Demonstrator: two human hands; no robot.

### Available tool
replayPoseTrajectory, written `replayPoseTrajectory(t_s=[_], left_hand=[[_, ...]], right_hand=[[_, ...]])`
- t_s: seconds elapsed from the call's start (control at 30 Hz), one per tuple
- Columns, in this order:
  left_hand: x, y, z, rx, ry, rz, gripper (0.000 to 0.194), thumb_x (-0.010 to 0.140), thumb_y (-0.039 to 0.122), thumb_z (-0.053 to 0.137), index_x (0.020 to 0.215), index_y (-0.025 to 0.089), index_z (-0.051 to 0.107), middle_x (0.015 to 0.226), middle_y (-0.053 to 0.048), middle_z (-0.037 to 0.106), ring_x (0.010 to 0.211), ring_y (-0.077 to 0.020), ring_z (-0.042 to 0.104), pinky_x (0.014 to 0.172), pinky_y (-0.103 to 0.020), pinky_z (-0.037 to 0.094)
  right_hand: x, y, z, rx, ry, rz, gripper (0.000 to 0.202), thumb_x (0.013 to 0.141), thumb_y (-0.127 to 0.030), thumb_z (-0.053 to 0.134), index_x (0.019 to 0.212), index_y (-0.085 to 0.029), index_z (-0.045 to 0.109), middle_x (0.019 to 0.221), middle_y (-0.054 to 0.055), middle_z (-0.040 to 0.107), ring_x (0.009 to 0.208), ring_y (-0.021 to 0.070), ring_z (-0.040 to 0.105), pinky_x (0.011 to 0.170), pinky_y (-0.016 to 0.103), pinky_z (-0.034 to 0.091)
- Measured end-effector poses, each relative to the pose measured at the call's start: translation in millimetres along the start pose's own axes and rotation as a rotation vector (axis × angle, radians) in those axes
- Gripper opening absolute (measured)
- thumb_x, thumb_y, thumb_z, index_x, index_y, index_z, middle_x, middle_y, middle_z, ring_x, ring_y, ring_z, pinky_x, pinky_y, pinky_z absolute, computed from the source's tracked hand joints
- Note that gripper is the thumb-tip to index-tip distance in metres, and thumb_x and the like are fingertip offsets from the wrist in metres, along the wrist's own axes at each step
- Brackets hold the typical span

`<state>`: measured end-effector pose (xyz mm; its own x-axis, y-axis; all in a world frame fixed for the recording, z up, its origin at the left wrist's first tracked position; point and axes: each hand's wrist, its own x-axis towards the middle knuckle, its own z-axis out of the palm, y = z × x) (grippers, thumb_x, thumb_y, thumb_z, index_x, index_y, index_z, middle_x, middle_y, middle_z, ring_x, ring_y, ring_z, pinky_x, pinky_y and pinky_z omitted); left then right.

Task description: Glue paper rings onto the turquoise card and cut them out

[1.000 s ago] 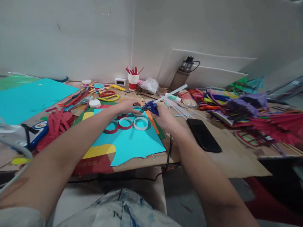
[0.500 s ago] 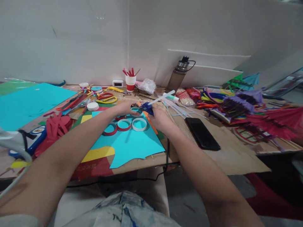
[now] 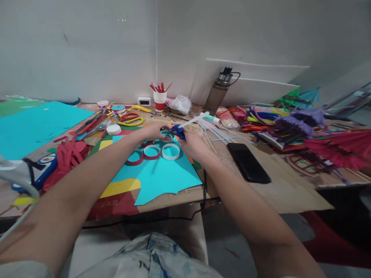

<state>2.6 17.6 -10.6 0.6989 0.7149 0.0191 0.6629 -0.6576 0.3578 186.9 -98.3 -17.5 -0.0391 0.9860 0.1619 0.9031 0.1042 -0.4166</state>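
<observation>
Glue gun (image 3: 178, 132) is in the right hand (image 3: 195, 143), blue body, fingers wrapped round the grip, with a pale glue stick (image 3: 194, 119) poking out the back. Left hand (image 3: 153, 131) looks pinched on a pale ring (image 3: 166, 140), though the fingers hide part of that hold, so can't swear to it. Nozzle end is right by that ring, so I'd say that's the one getting attention atm. Whether any glue is out, can't tell.

Just nearer the body, a white ring (image 3: 171, 157) and two red-sided ones, the middle ring (image 3: 152, 157) and the end ring (image 3: 135, 163), sit in a row on a turquoise sheet (image 3: 165, 175). Yellow-and-red-handled scissors (image 3: 130, 123) and a white disc (image 3: 113, 129) are off to the left. On the right there's a black phone (image 3: 249, 163) on brown paper (image 3: 292, 185), clear sticks (image 3: 218, 133) behind it, and a leaning bottle (image 3: 216, 96) at the back of the tabletop (image 3: 43, 154).
</observation>
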Motion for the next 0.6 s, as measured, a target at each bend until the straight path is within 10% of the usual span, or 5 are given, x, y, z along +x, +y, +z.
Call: replayPoseTrajectory(t_s=[0.6], left_hand=[[-1.8, -3.3, 0.9, -0.012, -0.001, 0.011, 0.058, 0.076, 0.057, 0.073, 0.122, 0.023, 0.067, 0.123, -0.004, 0.07, 0.109, -0.0256, 0.063, 0.091, -0.03, 0.049]], right_hand=[[-4.4, -2.1, -5.7, -0.002, -0.008, 0.038, 0.045, 0.091, -0.022, 0.048, 0.135, -0.016, 0.055, 0.121, 0.018, 0.07, 0.11, 0.0336, 0.065, 0.088, 0.041, 0.05]])
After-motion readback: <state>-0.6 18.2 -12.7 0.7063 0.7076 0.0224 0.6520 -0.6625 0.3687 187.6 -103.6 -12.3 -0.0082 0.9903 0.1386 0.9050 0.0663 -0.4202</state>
